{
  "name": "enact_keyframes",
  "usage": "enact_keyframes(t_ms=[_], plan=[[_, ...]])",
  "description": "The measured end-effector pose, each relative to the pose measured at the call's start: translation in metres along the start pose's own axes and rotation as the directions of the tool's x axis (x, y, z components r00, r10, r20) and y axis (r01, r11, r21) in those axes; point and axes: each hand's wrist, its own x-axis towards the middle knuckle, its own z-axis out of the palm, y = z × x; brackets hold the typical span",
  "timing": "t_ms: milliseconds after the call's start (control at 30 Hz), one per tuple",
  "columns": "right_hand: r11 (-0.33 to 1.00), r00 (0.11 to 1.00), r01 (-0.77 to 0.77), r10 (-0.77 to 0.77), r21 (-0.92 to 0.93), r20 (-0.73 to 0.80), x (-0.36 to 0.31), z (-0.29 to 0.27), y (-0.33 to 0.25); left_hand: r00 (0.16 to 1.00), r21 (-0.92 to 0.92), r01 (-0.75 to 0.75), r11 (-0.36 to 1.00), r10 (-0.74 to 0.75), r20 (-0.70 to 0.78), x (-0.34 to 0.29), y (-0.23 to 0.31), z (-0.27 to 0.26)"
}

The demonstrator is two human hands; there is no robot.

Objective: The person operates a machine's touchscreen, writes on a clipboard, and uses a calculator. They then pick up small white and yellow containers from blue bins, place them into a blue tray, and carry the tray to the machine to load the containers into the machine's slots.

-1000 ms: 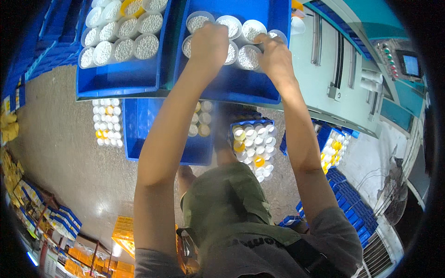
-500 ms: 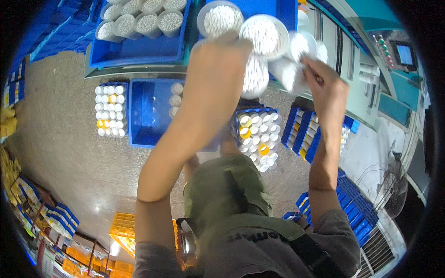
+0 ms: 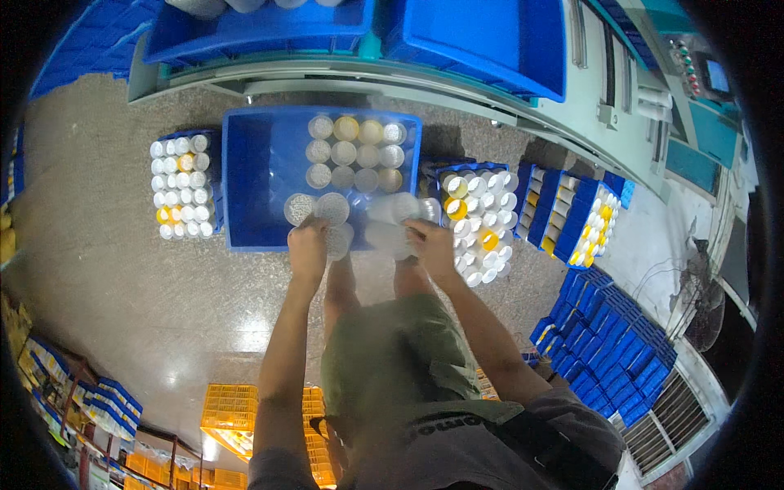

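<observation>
My left hand [image 3: 307, 249] is closed on several round tubs [image 3: 333, 209] packed with what look like cotton swabs. Opposite it, my right hand [image 3: 433, 247] grips more of these tubs [image 3: 390, 237], smeared by motion. Both hands hold their tubs close together above the near edge of a large blue bin [image 3: 265, 196] on the floor. In its right half stand rows of similar round tubs [image 3: 318, 153], whitish and a few yellowish on top. My fingers' contact with each tub is partly hidden.
Blue crates of white and yellow cylinders flank the bin, one stack [image 3: 181, 186] left, another [image 3: 478, 220] right. Beyond it runs a pale green workbench [image 3: 327, 80] carrying blue trays [image 3: 482, 41]. Blue crates [image 3: 604, 343] stand lower right; orange crates [image 3: 229, 408] lie behind me.
Both hands have come down and nearer from the workbench, bringing the tubs over the floor bin. The tray they were above shows a bare blue bottom, and the view has tilted downward.
</observation>
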Motion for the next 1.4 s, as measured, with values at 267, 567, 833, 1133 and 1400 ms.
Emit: enact_keyframes(t_ms=[267,567,833,1133,1400], plan=[[0.991,0.995,0.097,-0.099,-0.092,-0.022,0.03,0.127,0.071,0.999,0.087,0.045,0.995,-0.046,0.011,-0.008,-0.112,0.121],[0.96,0.979,0.095,-0.043,-0.262,0.198,0.061,0.152,0.117,0.845,0.397,0.178,0.9,-0.347,0.406,0.01,-0.075,0.151],[0.896,0.654,0.436,-0.252,-0.083,0.713,0.121,-0.086,-0.074,0.947,-0.193,-0.106,0.976,0.158,0.279,0.11,0.15,-0.08],[0.073,0.222,0.825,-0.953,-0.561,0.204,0.408,-0.215,-0.347,0.832,0.516,-0.074,0.853,0.338,-0.44,0.382,0.232,-0.177],[0.064,0.36,0.852,-0.793,-0.52,0.491,0.507,-0.167,-0.391,0.949,0.53,-0.014,0.848,0.179,-0.26,0.401,0.217,-0.167]])
